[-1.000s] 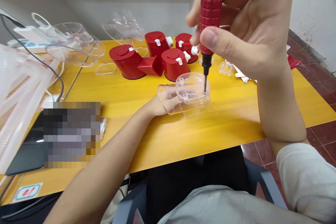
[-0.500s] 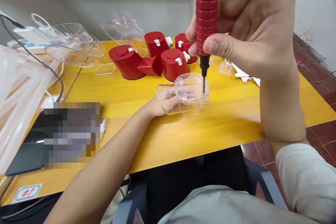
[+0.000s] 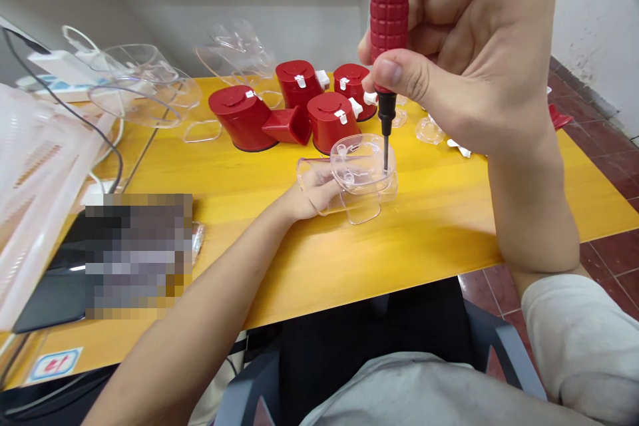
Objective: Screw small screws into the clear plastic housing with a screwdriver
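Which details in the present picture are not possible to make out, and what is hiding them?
Head view: right hand, upper part cut off by the top edge.
Head view: screwdriver, tip too small to tell whether it meets a screw.
Head view: left hand, fingertips unclear through the walls of the clear plastic part.
Head view: whatever lies under the pixel blocks beside the dark flat object.

1. Above the clear plastic part point(image 3: 362, 183), the screwdriver point(image 3: 388, 30) stands nearer upright than a second ago, when its handle leaned right.
2. Over that part's right end, the thumb of the right hand point(image 3: 479, 66) has shifted left across the handle since half a second ago.
3. Far right of that part, a red piece point(image 3: 559, 117), nearly hidden half a second ago, shows again.
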### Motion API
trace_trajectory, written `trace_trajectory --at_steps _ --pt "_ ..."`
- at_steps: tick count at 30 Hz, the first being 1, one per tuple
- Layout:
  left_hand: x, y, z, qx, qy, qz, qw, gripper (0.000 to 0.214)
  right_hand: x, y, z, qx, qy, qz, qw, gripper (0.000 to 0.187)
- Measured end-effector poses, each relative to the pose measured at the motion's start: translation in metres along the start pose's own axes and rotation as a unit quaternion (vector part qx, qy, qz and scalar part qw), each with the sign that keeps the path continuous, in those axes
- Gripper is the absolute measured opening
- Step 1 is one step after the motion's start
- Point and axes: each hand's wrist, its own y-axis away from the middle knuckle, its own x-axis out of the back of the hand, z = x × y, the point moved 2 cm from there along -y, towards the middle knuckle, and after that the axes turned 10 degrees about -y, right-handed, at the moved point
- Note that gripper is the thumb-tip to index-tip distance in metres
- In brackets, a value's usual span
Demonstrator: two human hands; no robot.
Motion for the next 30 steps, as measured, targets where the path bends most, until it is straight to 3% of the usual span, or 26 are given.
trace_trajectory --at_steps 4,8,13,17,23,27,30 --pt "0.003 -0.001 0.0 -0.013 0.005 -0.02 1.0 0.062 -0.006 -0.001 0.004 -0.012 0.018 0.059 0.998 0.035" --pt "0.007 -0.002 -0.001 -0.023 -0.024 0.016 0.999 0.06 -0.008 -0.002 0.003 -0.014 0.039 0.079 0.996 0.035" --pt "0.003 -0.004 0.004 -0.001 -0.023 0.076 0.997 0.052 -0.009 -0.001 0.001 -0.036 0.013 0.054 0.998 0.037" --pt "0.0 -0.004 0.016 0.0 -0.018 0.135 0.991 0.05 -0.013 -0.002 0.004 -0.017 -0.042 0.091 0.995 0.04" --pt "0.0 -0.004 0.028 0.006 -0.043 0.151 0.988 0.038 -0.018 -0.003 0.013 -0.026 -0.049 0.132 0.99 0.043" --pt "-0.002 -0.002 0.028 0.019 -0.057 0.161 0.985 0.039 -0.015 -0.004 0.012 -0.024 -0.028 0.129 0.991 0.048" --pt "-0.003 -0.002 0.028 0.023 -0.06 0.166 0.984 0.041 -0.01 -0.003 0.009 -0.057 0.021 0.091 0.994 0.053"
